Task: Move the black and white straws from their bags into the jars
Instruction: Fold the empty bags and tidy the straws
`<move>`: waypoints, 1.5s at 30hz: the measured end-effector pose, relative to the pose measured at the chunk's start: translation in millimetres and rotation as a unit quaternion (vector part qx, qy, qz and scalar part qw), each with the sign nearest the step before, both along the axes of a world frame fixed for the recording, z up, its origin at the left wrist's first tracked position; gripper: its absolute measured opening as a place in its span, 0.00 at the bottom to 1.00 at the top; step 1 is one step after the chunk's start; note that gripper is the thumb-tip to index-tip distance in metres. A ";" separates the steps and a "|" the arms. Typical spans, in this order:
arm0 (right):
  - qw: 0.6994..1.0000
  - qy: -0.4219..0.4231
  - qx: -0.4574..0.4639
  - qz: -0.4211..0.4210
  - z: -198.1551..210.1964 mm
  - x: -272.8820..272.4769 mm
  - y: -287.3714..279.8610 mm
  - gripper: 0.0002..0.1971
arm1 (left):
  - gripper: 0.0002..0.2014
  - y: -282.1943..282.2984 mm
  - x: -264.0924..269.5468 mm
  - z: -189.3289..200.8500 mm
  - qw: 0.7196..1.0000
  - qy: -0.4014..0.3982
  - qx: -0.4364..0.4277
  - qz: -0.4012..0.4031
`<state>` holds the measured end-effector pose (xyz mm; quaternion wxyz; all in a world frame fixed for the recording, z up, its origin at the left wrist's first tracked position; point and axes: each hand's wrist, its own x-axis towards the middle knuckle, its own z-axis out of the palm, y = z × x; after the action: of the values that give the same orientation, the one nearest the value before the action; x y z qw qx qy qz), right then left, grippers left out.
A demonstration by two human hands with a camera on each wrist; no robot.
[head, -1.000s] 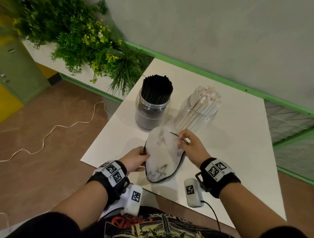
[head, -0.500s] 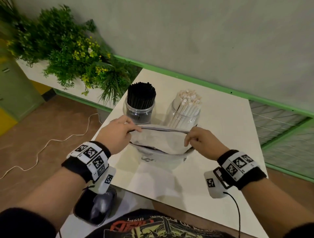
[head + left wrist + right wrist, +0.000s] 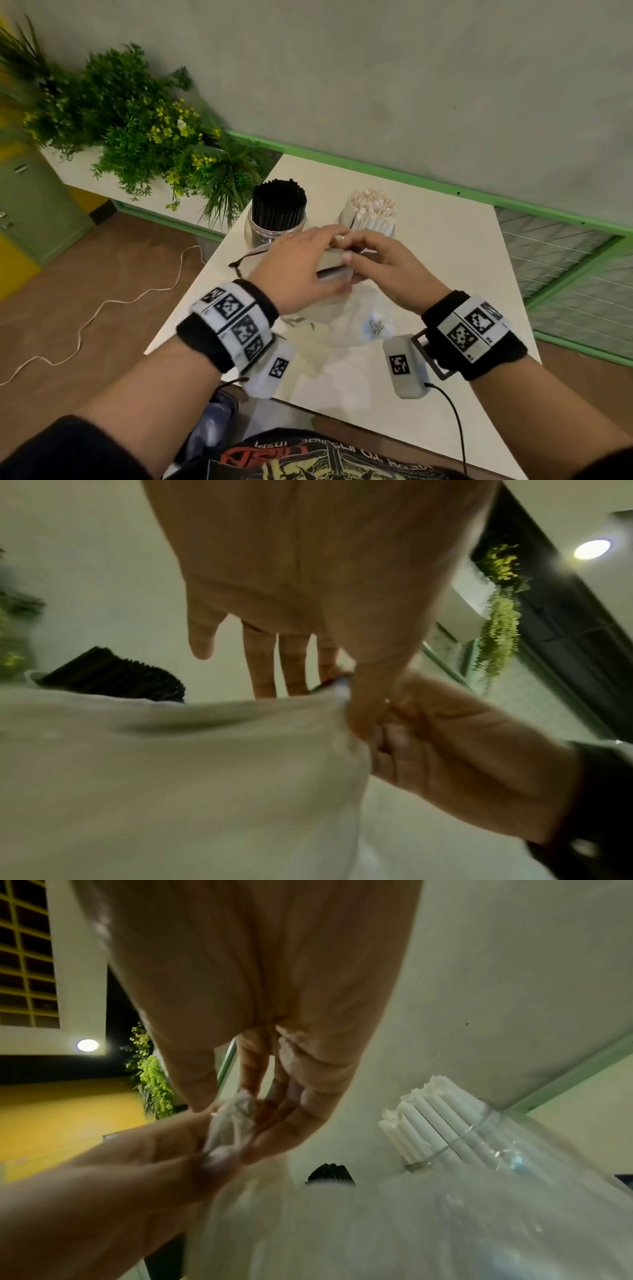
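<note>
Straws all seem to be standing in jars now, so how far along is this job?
Nearly done: black straws fill one jar, white straws the other. The left hand and right hand pinch a floppy bag between them; no straws show in it. Only putting it aside seems left.

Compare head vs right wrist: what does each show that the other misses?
Only head: both wristbands, the table, the floor cable, the black straws' jar.
Only right wrist: the pinch close up, right hand fingertips and left hand gripping the crumpled bag.
Both: white straws, black straws, the plants.
</note>
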<state>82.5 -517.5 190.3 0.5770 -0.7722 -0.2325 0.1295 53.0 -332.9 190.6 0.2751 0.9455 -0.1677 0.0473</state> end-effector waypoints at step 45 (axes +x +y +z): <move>0.882 -0.063 -0.453 0.112 -214.5 -45.8 -11.6 0.32 | 0.20 41.4 -74.8 -193.4 0.863 0.447 -0.087 0.217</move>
<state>36.6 -529.1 -24.2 0.1298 -0.9246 -0.2693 0.2361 -21.8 -291.5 -2.8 0.3847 0.8497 0.1875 -0.3079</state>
